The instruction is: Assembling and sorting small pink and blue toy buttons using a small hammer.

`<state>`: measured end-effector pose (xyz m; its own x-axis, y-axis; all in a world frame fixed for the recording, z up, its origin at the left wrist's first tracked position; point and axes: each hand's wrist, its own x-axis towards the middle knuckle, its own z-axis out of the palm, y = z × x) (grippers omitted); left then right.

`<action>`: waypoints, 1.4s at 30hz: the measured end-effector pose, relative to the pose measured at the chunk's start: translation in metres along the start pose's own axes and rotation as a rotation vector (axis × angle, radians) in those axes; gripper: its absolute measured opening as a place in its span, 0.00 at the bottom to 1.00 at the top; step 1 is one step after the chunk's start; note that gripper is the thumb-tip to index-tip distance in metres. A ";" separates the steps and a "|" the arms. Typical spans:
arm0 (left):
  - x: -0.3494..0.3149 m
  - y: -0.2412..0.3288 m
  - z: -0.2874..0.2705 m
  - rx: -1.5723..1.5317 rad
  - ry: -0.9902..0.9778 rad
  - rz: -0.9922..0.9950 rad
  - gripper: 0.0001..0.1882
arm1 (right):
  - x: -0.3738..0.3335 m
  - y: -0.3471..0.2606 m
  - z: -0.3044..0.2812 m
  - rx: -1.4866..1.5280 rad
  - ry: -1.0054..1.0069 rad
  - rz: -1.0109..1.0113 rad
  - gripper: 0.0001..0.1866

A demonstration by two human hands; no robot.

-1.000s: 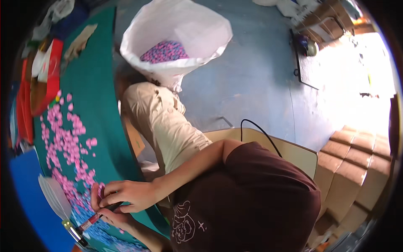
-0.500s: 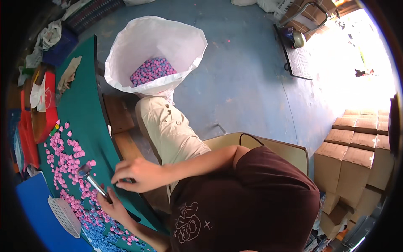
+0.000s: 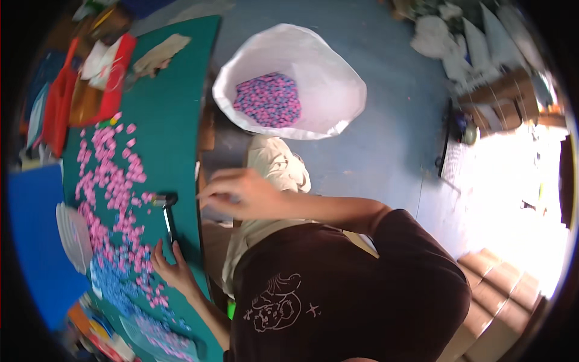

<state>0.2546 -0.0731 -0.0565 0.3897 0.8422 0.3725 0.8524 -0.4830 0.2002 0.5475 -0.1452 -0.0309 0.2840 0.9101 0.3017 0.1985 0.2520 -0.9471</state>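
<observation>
My left hand (image 3: 172,269) is over the green table, its thumb against the black handle of a small hammer (image 3: 169,222). The hammer's head lies beside the edge of the scattered pink pieces (image 3: 107,161). The lower end of its handle is hidden by the hand. My right hand (image 3: 241,194) hangs at the table's right edge, palm down with bent fingers. Motion smears its fingertips, and whether anything is between them does not show. Small blue pieces (image 3: 111,279) lie heaped nearer to me, partly mixed with the pink ones.
A large white sack (image 3: 335,90) stands open beyond my knee, with pink and blue pieces (image 3: 268,99) inside. A pale basket (image 3: 74,236) sits at the left, next to a blue board (image 3: 37,223). A red bag (image 3: 114,81) and a cloth (image 3: 161,55) lie farther back. Cardboard boxes (image 3: 497,289) are stacked at right.
The whole view has turned. The hammer has shifted right with my left hand, toward the table's edge. My right hand has moved forward, away from the left one.
</observation>
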 end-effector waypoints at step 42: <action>-0.504 0.153 0.112 -1.619 0.947 -2.476 0.35 | -0.020 0.049 -0.316 -0.773 -0.612 0.755 0.11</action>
<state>0.2275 -0.5450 -0.3151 -0.1867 -0.0206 -0.9822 -0.9821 0.0285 0.1861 0.8482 -0.2552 -0.0488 0.1239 0.7993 -0.5881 0.7352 -0.4720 -0.4865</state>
